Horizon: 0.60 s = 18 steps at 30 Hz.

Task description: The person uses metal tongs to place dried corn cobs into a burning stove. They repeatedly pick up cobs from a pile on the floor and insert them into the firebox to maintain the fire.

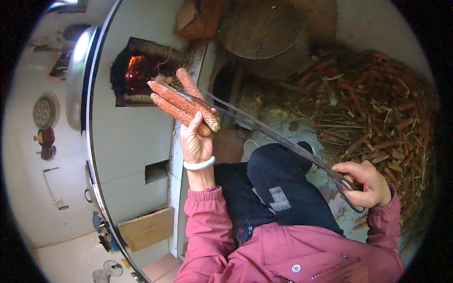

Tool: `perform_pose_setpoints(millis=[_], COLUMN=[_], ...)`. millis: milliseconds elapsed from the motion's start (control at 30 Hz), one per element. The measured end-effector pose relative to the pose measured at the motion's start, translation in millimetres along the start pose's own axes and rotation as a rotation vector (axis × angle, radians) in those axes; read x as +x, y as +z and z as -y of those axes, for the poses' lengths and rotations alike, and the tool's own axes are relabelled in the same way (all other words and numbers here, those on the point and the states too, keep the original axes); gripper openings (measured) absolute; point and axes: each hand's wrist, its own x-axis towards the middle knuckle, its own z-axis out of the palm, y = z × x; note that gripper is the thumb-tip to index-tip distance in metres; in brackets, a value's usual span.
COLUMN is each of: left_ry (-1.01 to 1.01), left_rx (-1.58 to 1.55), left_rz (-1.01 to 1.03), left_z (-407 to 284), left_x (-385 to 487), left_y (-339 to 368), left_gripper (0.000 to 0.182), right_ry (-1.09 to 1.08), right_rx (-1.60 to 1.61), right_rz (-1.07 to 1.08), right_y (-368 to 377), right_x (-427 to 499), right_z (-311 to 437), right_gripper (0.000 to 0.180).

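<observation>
Several dry corn cobs (177,100) lie in my left hand (196,138), the thumb pressed over them; a pale bangle circles that wrist. My right hand (364,184) grips the looped handles of long metal fire tongs (272,132). The tongs reach up and left to the cobs, their far ends partly hidden behind them, beside a tuft of dry fibre. Just beyond the cobs is the square firebox opening (148,74) of a tiled stove, with flames and embers inside. Whether the tongs' tips pinch anything, I cannot tell.
A big heap of corn cobs and stalks (375,116) fills the right side. A large round lid (262,32) stands at the top. The stove's metal-edged top (92,141) curves down the left, with a wooden board (147,228) low on its front.
</observation>
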Motion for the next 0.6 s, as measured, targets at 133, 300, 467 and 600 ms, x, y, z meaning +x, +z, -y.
perform_pose_setpoints(millis=[133,300,467,600], left_ry=[0.057,0.089,0.071,0.022], left_rx=[0.039,0.033,0.118,0.128], left_rz=[-0.016,-0.087,-0.169,-0.21], left_z=[5.4,7.6,2.5,0.7], left_x=[10.1,9.5,9.3,6.0], left_y=[-9.2,-10.1,-16.6,-20.0], left_gripper=[0.038,0.037,0.032,0.031], right_ry=[0.084,0.003,-0.088,-0.129], right_rx=[0.03,-0.032,-0.013,-0.038], right_rz=[0.071,0.084,0.088,0.16], right_y=[-10.0,-21.9,-31.1,-41.0], right_x=[12.6,28.9,60.2,100.4], right_z=[-6.2,-18.4,-24.8,-12.6], right_gripper=[0.05,0.049,0.053,0.054])
